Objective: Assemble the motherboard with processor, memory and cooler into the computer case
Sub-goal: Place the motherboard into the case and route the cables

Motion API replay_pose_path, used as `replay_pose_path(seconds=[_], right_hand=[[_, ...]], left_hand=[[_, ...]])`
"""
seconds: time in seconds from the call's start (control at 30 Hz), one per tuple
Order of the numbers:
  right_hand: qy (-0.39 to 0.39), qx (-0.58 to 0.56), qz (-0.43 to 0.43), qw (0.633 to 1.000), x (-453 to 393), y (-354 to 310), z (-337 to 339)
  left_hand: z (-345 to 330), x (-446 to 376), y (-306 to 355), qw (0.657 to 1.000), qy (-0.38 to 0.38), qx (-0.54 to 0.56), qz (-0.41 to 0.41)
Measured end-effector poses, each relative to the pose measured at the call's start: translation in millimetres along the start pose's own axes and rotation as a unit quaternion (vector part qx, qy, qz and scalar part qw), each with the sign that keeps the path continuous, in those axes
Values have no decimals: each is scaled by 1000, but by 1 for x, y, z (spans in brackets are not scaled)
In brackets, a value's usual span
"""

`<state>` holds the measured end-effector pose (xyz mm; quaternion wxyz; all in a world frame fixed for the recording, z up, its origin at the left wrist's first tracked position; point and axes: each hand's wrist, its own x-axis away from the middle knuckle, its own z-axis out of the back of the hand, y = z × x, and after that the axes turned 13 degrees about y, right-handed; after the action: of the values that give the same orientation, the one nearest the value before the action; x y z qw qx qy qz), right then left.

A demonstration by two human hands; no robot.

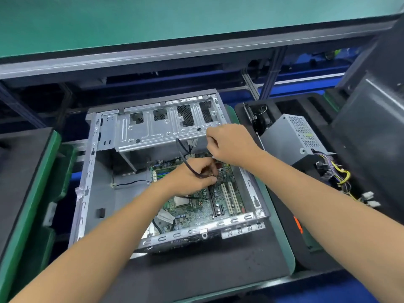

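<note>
Inside the open computer case [91, 171] lies the green motherboard [196, 212]. The left hand [192, 176] pinches a black cable [185, 160] above it; the right hand [229, 143], its fingers curled, hovers just behind. A power supply [290, 138] sits to the right.

motherboard [196, 206] green, flat inside case | case [153, 127] open, silver
</note>
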<state>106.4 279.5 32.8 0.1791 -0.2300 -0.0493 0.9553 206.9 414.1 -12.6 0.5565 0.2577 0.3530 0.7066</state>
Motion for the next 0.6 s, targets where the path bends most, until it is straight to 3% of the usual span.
replay_pose_path(seconds=[0.2, 0.37, 0.6], right_hand=[[0, 24, 1, 1000, -2, 2, -3], [-8, 15, -5, 1000, -3, 4, -4], [-14, 4, -14, 1000, -4, 7, -5]], left_hand=[[-32, -9, 12, 990, -95, -83, -68], [-56, -11, 15, 985, -152, -56, -55], [-73, -13, 17, 994, -84, -24, -67]])
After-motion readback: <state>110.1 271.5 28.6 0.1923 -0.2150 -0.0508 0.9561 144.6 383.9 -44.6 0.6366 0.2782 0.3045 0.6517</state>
